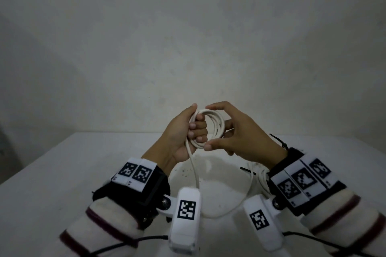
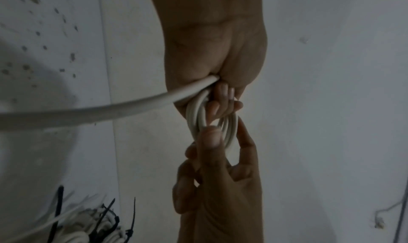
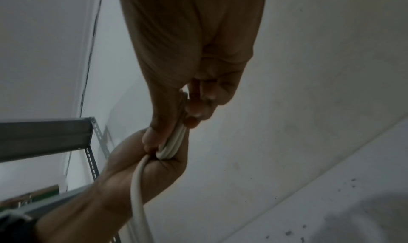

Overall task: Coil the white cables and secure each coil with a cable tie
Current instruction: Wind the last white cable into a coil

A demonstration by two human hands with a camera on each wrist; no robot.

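Both hands, L (image 1: 183,133) & R (image 1: 240,131), gripping white cable coil (image 1: 211,129) above table's far edge (image 1: 117,132)

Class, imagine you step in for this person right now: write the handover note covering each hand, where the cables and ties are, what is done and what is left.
Left hand: grips the white cable coil with its fingers through the loops, held above the table.
Right hand: thumb and fingertips pinch the coil's other side.
Loose tail hangs from the left hand down to the table, so coiling is not finished.
Black cable ties lie on the table beside more white cable, below the right wrist.
Done: several loops wound.
Left: wind in the tail, tie this coil, then the remaining cable.
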